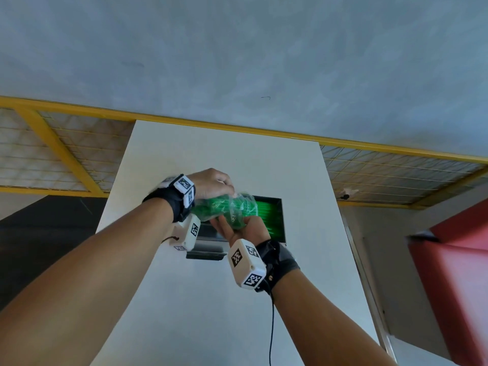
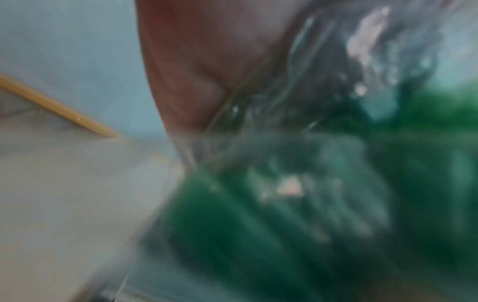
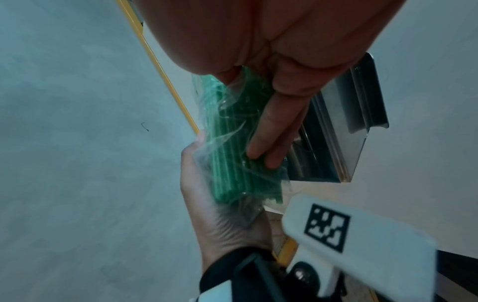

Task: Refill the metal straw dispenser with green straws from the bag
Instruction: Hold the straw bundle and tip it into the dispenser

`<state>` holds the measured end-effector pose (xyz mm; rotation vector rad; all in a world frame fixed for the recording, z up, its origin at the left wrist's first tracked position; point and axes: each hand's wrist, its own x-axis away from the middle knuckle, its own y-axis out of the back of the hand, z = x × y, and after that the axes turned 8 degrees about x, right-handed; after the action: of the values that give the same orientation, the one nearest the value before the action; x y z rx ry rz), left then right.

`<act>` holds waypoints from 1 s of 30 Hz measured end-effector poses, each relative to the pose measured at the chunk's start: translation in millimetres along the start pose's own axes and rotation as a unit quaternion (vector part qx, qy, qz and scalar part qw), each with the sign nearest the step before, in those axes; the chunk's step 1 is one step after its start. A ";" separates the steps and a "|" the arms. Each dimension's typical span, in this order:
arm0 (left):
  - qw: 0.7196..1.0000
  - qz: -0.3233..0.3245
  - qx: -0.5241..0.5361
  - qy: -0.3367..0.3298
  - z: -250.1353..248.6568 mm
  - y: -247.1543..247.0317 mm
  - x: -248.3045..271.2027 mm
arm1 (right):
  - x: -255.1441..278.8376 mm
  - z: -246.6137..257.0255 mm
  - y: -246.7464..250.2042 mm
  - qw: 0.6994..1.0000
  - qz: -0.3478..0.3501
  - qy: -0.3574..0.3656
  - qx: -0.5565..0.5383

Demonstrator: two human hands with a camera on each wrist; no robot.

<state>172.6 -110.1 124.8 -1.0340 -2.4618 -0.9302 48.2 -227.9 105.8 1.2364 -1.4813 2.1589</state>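
Over dispenser [image 1: 266, 217]: both hands grip bag [image 1: 227, 208], straws [image 3: 230, 143] lengthwise.

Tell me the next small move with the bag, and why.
Probably tip the bag toward the dispenser opening and slide straws out. Both the left hand and right hand grip it just above the open bin, where green straws already lie.

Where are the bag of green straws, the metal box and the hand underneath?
bag of green straws [image 1: 224, 207], head view, crinkled plastic.
metal dispenser [image 3: 344, 130], right wrist view, shiny lid.
right hand [image 1: 247, 228], head view, palm.
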 end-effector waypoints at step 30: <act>0.977 -0.189 0.088 -0.045 22.8 -31.9 23.5 | -7.6 -26.1 -14.4 0.985 -0.030 0.000 0.169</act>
<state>132.6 -99.5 105.5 -0.5716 -2.8168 -0.7603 48.5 -197.1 106.1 1.3641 -1.0896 2.4395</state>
